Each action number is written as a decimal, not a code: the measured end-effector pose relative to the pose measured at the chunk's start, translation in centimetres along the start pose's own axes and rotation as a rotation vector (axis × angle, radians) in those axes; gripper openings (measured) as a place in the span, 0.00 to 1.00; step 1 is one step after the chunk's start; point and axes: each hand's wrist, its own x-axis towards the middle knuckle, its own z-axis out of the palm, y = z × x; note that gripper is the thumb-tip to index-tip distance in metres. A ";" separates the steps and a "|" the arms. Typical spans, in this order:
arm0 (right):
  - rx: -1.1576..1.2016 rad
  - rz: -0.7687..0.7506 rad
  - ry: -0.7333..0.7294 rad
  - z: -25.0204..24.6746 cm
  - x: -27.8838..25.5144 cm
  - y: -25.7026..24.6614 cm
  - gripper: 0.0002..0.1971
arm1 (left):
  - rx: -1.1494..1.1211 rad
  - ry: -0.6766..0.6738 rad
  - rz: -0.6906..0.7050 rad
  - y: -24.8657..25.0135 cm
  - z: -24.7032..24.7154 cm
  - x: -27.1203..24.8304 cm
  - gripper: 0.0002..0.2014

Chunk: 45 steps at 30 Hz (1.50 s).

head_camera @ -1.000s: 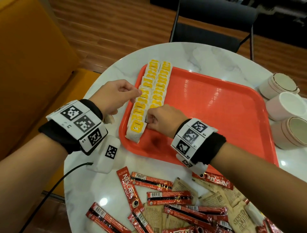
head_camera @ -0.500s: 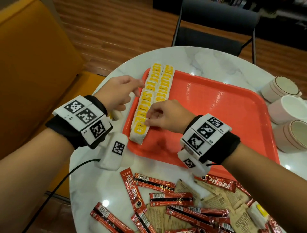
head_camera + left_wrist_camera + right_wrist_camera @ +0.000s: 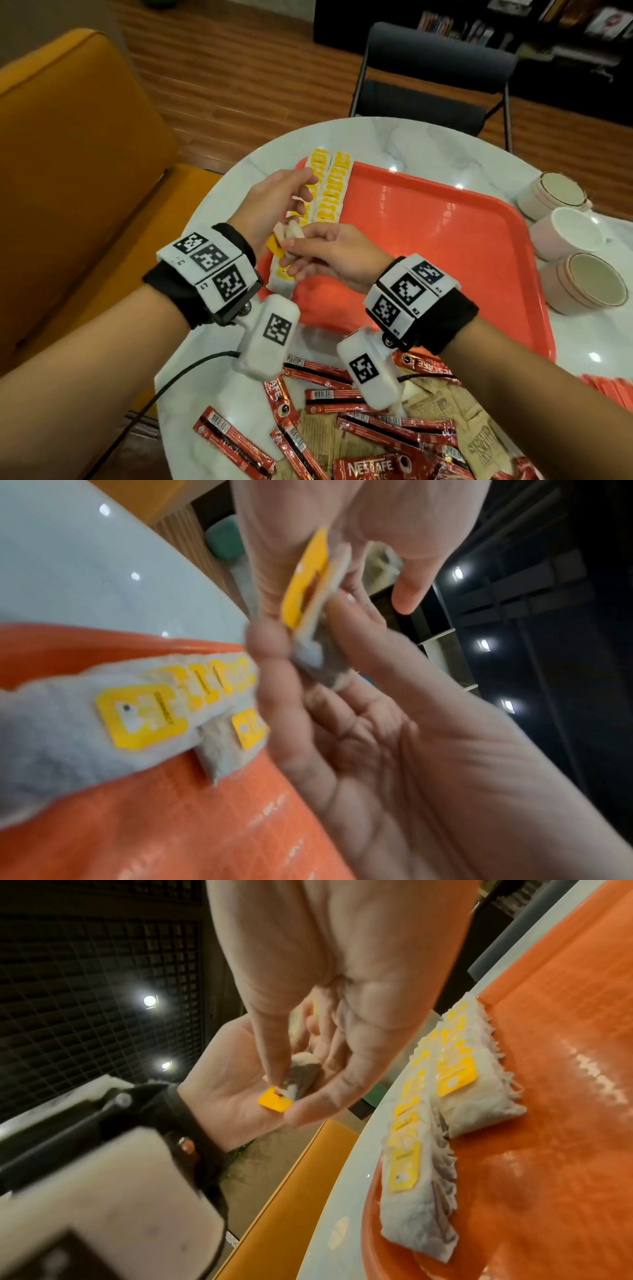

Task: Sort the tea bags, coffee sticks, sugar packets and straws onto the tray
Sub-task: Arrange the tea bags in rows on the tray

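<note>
An orange tray [image 3: 445, 260] lies on the round marble table [image 3: 428, 144]. Two rows of white tea bags [image 3: 330, 192] with yellow tags run along its left edge, also seen in the wrist views [image 3: 137, 712] [image 3: 407, 1153]. Above the tray's near-left corner my hands meet. My left hand [image 3: 291, 212] holds a small bunch of tea bags [image 3: 290, 232] in its curled fingers. My right hand [image 3: 294, 255] pinches one tea bag [image 3: 301, 1074] of that bunch between thumb and fingers; its yellow tag [image 3: 275, 1102] hangs below. Red coffee sticks [image 3: 376, 425] and brown sugar packets [image 3: 476, 431] lie mixed at the table's near edge.
Three pale cups [image 3: 568, 233] stand right of the tray. A dark chair [image 3: 428, 85] is behind the table and an orange sofa [image 3: 68, 171] to the left. A black cable [image 3: 164, 387] hangs off the table's near-left side. Red strips [image 3: 609, 387] show at the right edge.
Both hands have lifted off the tea bag row and come together above the tray's near-left corner. My right hand has taken hold of a tea bag from the left hand's bunch.
</note>
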 end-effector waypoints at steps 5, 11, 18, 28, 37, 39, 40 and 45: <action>0.083 0.017 0.100 -1.3 -1.4 -0.3 0.07 | 0.288 -0.059 -0.020 -0.4 -1.1 -1.0 0.05; 0.138 0.083 0.138 -2.1 -2.6 0.0 0.13 | 0.405 -0.247 -0.149 -0.8 -1.5 -2.5 0.06; 0.132 0.137 0.089 -2.9 -3.5 0.7 0.17 | 0.401 -0.198 -0.081 -1.4 -0.7 -2.3 0.05; -0.060 -0.022 0.211 -4.7 -3.4 1.3 0.05 | 0.519 -0.176 0.086 -2.0 -0.2 -2.0 0.12; -0.141 -0.090 0.235 -5.3 -2.7 2.2 0.07 | 0.497 -0.330 0.114 -2.5 0.5 -2.4 0.15; -0.126 -0.108 0.227 -5.5 -2.8 2.2 0.07 | 0.408 -0.303 0.077 -2.5 0.4 -2.2 0.16; -0.128 -0.116 0.225 -5.5 -2.8 2.2 0.07 | 0.377 -0.294 0.068 -2.4 0.3 -2.1 0.15; -0.131 -0.122 0.223 -5.5 -2.9 2.1 0.07 | 0.404 -0.296 0.067 -2.3 -0.1 -1.7 0.16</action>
